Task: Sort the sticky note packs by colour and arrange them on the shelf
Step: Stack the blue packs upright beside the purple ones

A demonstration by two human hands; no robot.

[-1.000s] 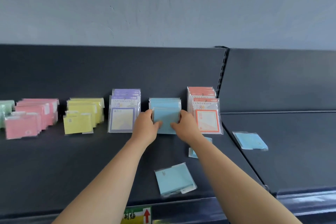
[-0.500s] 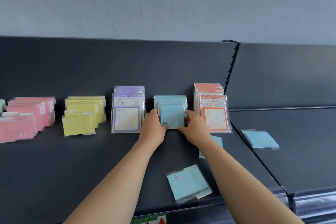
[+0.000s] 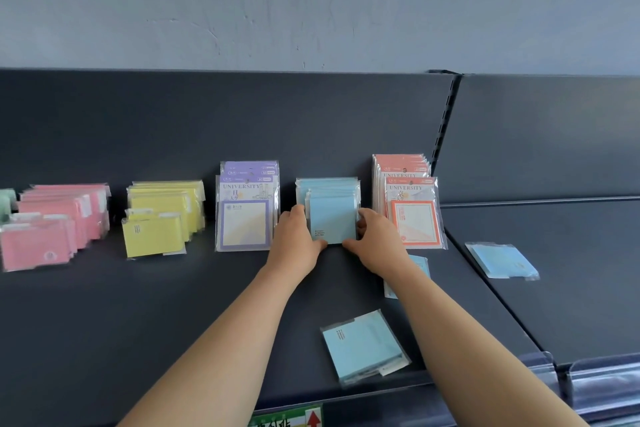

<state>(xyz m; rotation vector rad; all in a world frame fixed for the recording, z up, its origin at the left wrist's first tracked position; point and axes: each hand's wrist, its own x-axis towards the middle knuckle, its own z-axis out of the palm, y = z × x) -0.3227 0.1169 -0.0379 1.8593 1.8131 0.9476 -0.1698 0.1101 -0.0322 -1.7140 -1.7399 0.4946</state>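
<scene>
1. Though the view shifts, left hand (image 3: pixel 297 241) and right hand (image 3: pixel 378 243) keep pinching the front blue pack (image 3: pixel 331 218) by its sides.
2. It stands on the shelf (image 3: pixel 138 305) between purple stack (image 3: pixel 246 215) and orange stack (image 3: pixel 414 218).
3. Flat squares, glossy sleeves.

The left forearm (image 3: pixel 225 340) and the right forearm (image 3: pixel 467 340), both bare, reach up and forward from the lower edge and converge towards the middle. The left hand (image 3: pixel 297 236) and the right hand (image 3: pixel 378 240) face each other, backs up. They pinch the blue pack (image 3: pixel 331 218) between them, fingers curled on its side edges and thumbs close together at its lower edge.
</scene>
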